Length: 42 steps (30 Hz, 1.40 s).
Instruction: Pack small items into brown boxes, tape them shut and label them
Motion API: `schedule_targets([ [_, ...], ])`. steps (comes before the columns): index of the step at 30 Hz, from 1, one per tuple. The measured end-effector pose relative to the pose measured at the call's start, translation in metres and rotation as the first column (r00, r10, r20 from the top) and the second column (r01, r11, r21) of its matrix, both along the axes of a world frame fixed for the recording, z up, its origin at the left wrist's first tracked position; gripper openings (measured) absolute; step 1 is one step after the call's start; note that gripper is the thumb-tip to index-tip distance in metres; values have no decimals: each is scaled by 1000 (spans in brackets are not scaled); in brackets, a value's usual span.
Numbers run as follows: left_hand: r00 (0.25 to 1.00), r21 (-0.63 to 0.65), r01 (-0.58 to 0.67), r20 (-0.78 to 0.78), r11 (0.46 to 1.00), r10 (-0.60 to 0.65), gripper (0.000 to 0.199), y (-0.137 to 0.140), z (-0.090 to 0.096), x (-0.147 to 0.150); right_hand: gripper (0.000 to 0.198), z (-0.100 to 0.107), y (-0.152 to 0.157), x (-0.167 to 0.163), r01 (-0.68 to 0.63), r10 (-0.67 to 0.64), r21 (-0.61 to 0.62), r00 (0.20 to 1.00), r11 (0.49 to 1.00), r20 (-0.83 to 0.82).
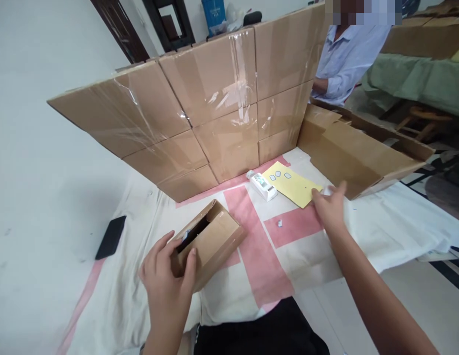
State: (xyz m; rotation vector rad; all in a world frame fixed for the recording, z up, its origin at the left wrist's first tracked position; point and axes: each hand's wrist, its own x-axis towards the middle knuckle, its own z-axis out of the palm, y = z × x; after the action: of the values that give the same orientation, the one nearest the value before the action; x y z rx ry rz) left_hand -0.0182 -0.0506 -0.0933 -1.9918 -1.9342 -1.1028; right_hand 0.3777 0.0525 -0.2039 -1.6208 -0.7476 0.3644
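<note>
My left hand [164, 273] grips the near end of a small open cardboard box [218, 234], thumb on its top flap and fingers at the opening. A small blue-and-white piece [185, 236] shows by those fingertips, partly hidden. At the right, my right hand [330, 207] has its fingers apart, the thumb touching the corner of a yellow sheet [294, 187]. Several small white labels with dark outlines [277, 174] lie on that sheet. A white device with a small display [262, 185] rests against the sheet's left edge. One tiny white-and-blue piece [280, 223] lies on a pink stripe.
Taped cardboard boxes form a tall wall [222, 93] across the back. An open long carton [347, 153] stands at the right. A black phone-like object [111, 237] lies on the left of the cloth [229, 301]. Behind the wall, a person in a light shirt [353, 56] is present.
</note>
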Motion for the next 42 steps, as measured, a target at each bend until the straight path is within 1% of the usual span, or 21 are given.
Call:
schedule_targets([
  [2, 996, -53, -82, 39, 995, 84, 41, -4, 4, -3, 86, 10, -12, -7, 97, -102, 31, 969, 995, 225],
  [3, 986, -77, -144, 71, 987, 149, 46, -7, 6, -5, 82, 17, -18, -15, 74, -87, 56, 951, 996, 296],
  [4, 970, -99, -208, 107, 973, 218, 49, -11, 8, -7, 74, 25, -22, -26, -5, -22, 80, 941, 997, 338],
  [5, 951, -118, -260, 141, 958, 276, 50, -14, 11, -8, 63, 33, -25, -39, -126, 87, 89, 930, 988, 357],
  [6, 932, -129, -297, 174, 946, 317, 48, -18, 13, -9, 53, 42, -26, -56, -276, 231, 79, 904, 958, 359],
  [7, 919, -134, -314, 206, 940, 336, 47, -20, 16, -10, 45, 52, -26, -73, -430, 382, 65, 854, 901, 353],
  [8, 910, -140, -311, 240, 940, 337, 45, -22, 18, -10, 41, 61, -24, -92, -573, 523, 52, 778, 818, 349],
  [10, 896, -162, -276, 313, 947, 315, 45, -23, 20, -10, 42, 77, -17, -128, -784, 717, 48, 589, 619, 373],
  [12, 873, -174, -256, 380, 951, 305, 45, -21, 19, -11, 49, 89, -8, -159, -893, 792, 54, 422, 446, 441],
  [13, 867, -167, -245, 404, 955, 293, 45, -20, 18, -12, 52, 93, -4, -172, -924, 801, 55, 358, 379, 480],
  [14, 864, -155, -233, 419, 960, 278, 45, -19, 18, -13, 53, 96, -1, -183, -944, 801, 51, 303, 325, 517],
  [16, 862, -149, -207, 440, 967, 252, 46, -16, 16, -15, 54, 98, 3, -197, -964, 787, 31, 235, 266, 570],
  [18, 863, -189, -184, 439, 965, 251, 45, -15, 17, -17, 52, 95, 3, -204, -965, 783, -5, 211, 263, 585],
  [20, 870, -201, -210, 408, 957, 277, 41, -13, 18, -19, 51, 90, 2, -203, -962, 785, -39, 198, 272, 587],
  [23, 889, -136, -249, 360, 959, 282, 35, -10, 17, -25, 44, 84, -2, -199, -966, 793, -68, 163, 248, 587],
  [26, 913, -92, -206, 339, 974, 225, 34, -8, 13, -35, 36, 81, -3, -197, -970, 800, -54, 165, 238, 577],
  [29, 958, -78, -126, 248, 989, 141, 39, -10, 9, -43, 32, 80, -2, -199, -967, 803, -49, 181, 252, 568],
  [33, 999, -158, 5, 45, 987, 2, 50, -18, 7, -50, 33, 79, 0, -201, -964, 805, -46, 193, 263, 561],
  [35, 996, -167, 47, -66, 985, -58, 45, -23, 1, -52, 32, 78, -1, -201, -961, 807, -51, 197, 270, 557],
  [38, 968, -86, 145, -194, 986, -160, 40, -34, -15, -54, 30, 76, -3, -202, -954, 806, -66, 208, 292, 553],
  [42, 928, -5, 283, -250, 959, -275, 54, -47, -38, -58, 29, 75, -7, -204, -932, 795, -86, 250, 352, 553],
])
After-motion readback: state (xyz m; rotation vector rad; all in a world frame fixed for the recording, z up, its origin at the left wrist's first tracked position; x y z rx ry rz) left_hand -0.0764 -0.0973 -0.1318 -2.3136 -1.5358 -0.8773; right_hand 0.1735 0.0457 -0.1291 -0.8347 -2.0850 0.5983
